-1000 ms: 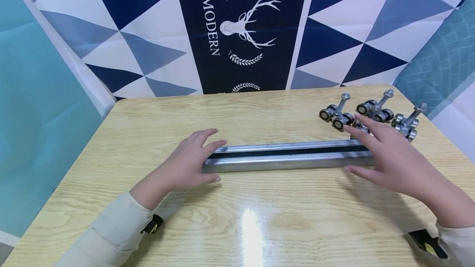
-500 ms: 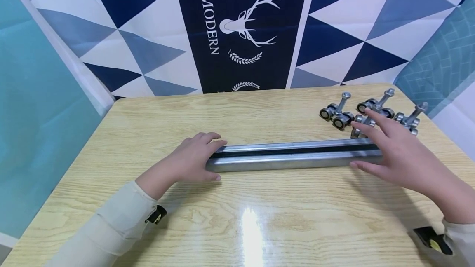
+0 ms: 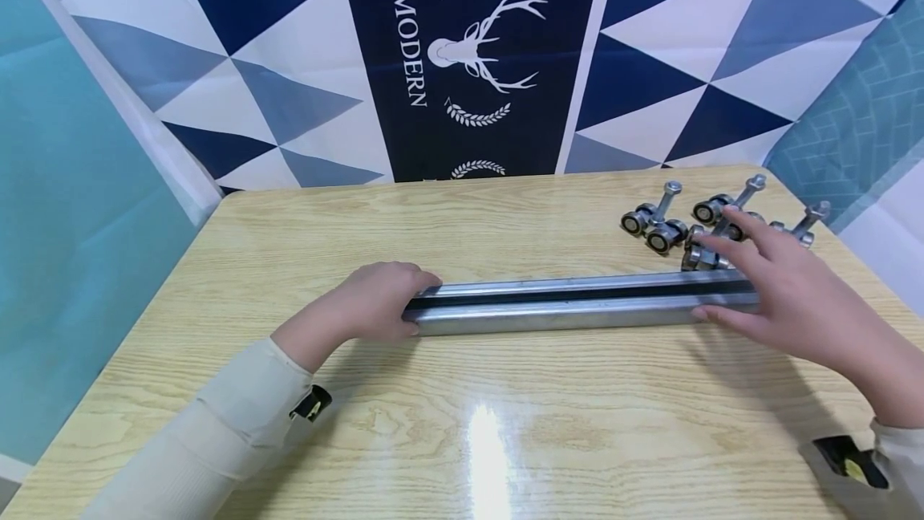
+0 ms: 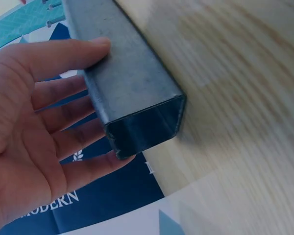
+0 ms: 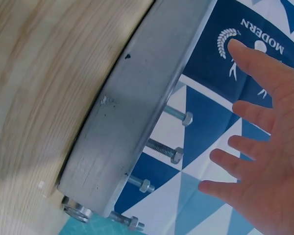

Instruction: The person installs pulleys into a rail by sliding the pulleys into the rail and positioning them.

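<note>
A slotted metal rail [image 3: 577, 314] lies across the table, its slot facing up. My left hand [image 3: 368, 303] grips the rail's left end. The left wrist view shows the thumb [image 4: 90, 51] pressed on the rail's side, with the fingers around the far side by its hollow end [image 4: 144, 127]. Over the right end hovers my right hand [image 3: 801, 295], fingers spread. The right wrist view has that hand [image 5: 269, 147] apart from the rail [image 5: 122, 103] and holding nothing.
Several roller trolleys with upright bolts, such as one trolley [image 3: 657, 223], stand behind the rail's right end, partly hidden by the right hand. A patterned cloth [image 3: 281, 103] hangs behind the wooden table [image 3: 404, 424].
My left hand has closed from spread fingers onto the rail's left end. The right hand has shifted slightly rightward along the rail, still spread.
</note>
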The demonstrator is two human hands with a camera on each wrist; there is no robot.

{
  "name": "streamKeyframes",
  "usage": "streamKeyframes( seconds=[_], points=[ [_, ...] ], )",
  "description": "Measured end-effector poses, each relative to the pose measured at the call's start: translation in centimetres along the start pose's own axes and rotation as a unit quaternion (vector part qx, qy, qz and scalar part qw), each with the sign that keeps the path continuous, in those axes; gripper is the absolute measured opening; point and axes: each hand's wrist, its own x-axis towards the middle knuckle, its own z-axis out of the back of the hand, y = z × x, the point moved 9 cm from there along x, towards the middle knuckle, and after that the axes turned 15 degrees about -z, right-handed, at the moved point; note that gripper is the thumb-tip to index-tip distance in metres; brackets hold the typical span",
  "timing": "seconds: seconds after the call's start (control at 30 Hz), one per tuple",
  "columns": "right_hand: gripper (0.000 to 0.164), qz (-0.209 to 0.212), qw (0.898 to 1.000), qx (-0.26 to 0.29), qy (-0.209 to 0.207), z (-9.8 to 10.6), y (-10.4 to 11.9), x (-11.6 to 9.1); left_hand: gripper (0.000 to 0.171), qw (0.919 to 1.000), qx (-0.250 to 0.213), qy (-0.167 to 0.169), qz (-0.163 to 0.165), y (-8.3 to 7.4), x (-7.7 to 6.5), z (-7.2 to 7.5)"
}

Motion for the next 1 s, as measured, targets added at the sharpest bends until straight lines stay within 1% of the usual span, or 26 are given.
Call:
streamKeyframes(
  seconds=[0.2, 0.37, 0.47, 0.6, 0.7, 0.83, 1.0],
  points=[
    [0.078, -0.004, 1.000, 0.008, 0.003, 0.1, -0.4, 0.1, 0.055, 0.9998, 0.003, 0.008, -0.016, 0.0, 0.4, 0.4],
    [0.078, -0.012, 1.000, 0.011, 0.005, 0.0, -1.1, 0.1, 0.057, 0.9998, 0.004, 0.015, -0.011, 0.1, 0.4, 0.4],
    [0.074, -0.021, 1.000, 0.014, 0.006, 0.0, -1.7, 0.1, 0.058, 0.9999, 0.004, 0.014, -0.007, 0.2, 0.4, 0.4],
    [0.067, -0.047, 0.999, 0.007, 0.016, -0.1, -2.6, 0.3, 0.058, 0.9999, 0.006, 0.011, -0.005, 0.2, 0.4, 0.4],
    [0.065, -0.060, 0.998, -0.007, 0.018, -0.1, -3.1, 0.5, 0.058, 0.9999, 0.006, 0.011, -0.004, 0.2, 0.5, 0.4],
    [0.063, -0.064, 0.998, -0.019, 0.014, 0.1, -3.5, 0.8, 0.059, 0.9999, 0.008, 0.013, -0.002, 0.1, 0.6, 0.4],
    [0.061, -0.078, 0.996, -0.033, 0.026, 0.1, -4.1, 1.4, 0.059, 0.9998, 0.010, 0.016, -0.001, 0.1, 0.6, 0.4]
  ],
)
